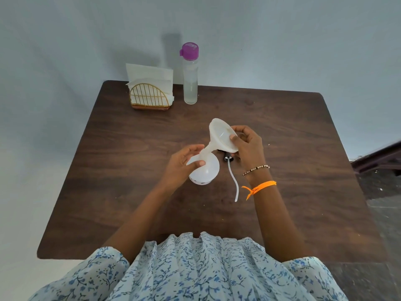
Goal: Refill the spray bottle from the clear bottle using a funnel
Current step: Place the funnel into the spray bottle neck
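Observation:
A white spray bottle (206, 170) with its head removed stands near the middle of the dark wooden table (121, 170). My left hand (182, 164) grips it near its neck. My right hand (247, 146) pinches the rim of a white funnel (221, 135), which is tilted with its spout at the bottle's mouth. The black spray head (229, 158) with its clear dip tube (233, 181) lies on the table just right of the bottle, partly hidden by my right hand. The clear bottle (190, 81) with a purple cap stands upright at the far edge.
A gold wire napkin holder (149, 96) with white napkins stands at the far left of the table, next to the clear bottle. A pale wall rises right behind the table. A dark floor lies to the right.

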Demonstrator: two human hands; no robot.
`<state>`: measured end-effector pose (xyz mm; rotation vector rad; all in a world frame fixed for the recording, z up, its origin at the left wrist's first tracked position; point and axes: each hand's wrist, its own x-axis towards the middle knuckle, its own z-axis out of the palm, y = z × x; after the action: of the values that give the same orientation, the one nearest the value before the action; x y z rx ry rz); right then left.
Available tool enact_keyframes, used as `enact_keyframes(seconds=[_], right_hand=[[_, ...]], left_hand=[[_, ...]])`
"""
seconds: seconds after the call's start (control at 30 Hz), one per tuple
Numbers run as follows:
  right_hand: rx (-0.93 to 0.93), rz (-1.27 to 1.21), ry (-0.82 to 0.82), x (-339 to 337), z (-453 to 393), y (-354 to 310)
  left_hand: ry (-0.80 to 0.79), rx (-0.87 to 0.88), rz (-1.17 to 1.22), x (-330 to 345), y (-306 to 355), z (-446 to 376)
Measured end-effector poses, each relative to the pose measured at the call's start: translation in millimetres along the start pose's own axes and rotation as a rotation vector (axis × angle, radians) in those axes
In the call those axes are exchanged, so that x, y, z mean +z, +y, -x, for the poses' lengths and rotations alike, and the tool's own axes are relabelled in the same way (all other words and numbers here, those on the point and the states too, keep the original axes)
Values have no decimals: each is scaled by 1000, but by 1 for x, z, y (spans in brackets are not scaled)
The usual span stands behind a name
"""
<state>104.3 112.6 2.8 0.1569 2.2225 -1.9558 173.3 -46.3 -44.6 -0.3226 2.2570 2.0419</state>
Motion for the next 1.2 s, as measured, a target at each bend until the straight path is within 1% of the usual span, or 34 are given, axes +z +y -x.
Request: enact_keyframes(seconds=[0.17, 0.27, 0.5, 0.63, 0.83, 1.2], right_hand=[[-108, 206, 46, 5, -3, -4], [-206, 321, 58, 7, -3, -7], [-366, 541, 25, 17, 6, -6], [-405, 613, 21, 18, 8, -7], [-406, 619, 9, 20, 11, -8], [-307, 420, 13, 18, 11, 1]], left_hand=[[32, 21, -79, 4, 3, -3], [44, 23, -96, 6, 4, -2], [72, 28, -52, 10, -1, -4], [81, 16, -55, 8, -3, -5], [89, 12, -60, 7, -7, -7], [71, 15, -67, 6, -3, -6]])
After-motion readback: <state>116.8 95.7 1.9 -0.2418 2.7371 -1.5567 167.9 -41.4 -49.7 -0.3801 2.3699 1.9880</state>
